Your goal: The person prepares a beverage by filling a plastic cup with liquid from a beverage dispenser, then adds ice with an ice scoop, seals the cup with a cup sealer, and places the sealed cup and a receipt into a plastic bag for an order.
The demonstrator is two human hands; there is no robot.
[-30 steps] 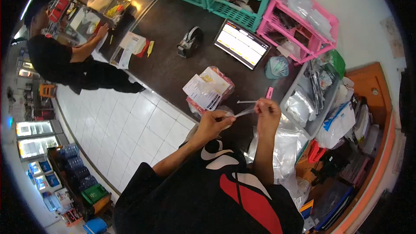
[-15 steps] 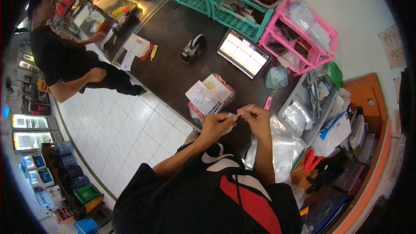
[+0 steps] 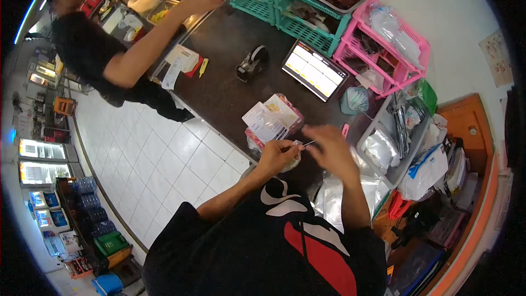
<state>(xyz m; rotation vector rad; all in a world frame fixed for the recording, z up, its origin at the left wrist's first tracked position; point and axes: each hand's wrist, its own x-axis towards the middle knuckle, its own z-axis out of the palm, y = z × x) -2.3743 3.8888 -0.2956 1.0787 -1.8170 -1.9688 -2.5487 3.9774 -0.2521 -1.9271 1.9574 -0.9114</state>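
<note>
My left hand (image 3: 279, 156) is closed around the gathered top of a small clear plastic bag (image 3: 291, 164), at the near edge of the dark counter. A thin pale strip or tie sticks out from its fingertips. Just to the right, my right hand (image 3: 331, 151) is blurred, its fingers apart and no object visible in them. Beyond both hands, a red-and-clear plastic package (image 3: 296, 120) lies on the counter with printed paper slips (image 3: 265, 121) on top.
A co-worker (image 3: 90, 49) stands at the left, one arm over the counter. A tape dispenser (image 3: 252, 64), a lit tablet (image 3: 315, 69), a blue cup (image 3: 354, 100), green racks (image 3: 309, 27), a pink rack (image 3: 383, 49) and a grey bin (image 3: 419, 145) are around the counter.
My right hand has opened and moved away from the bag top, while my left hand keeps its hold. The co-worker's arm has swung up and out over the counter. The view has shifted slightly.
</note>
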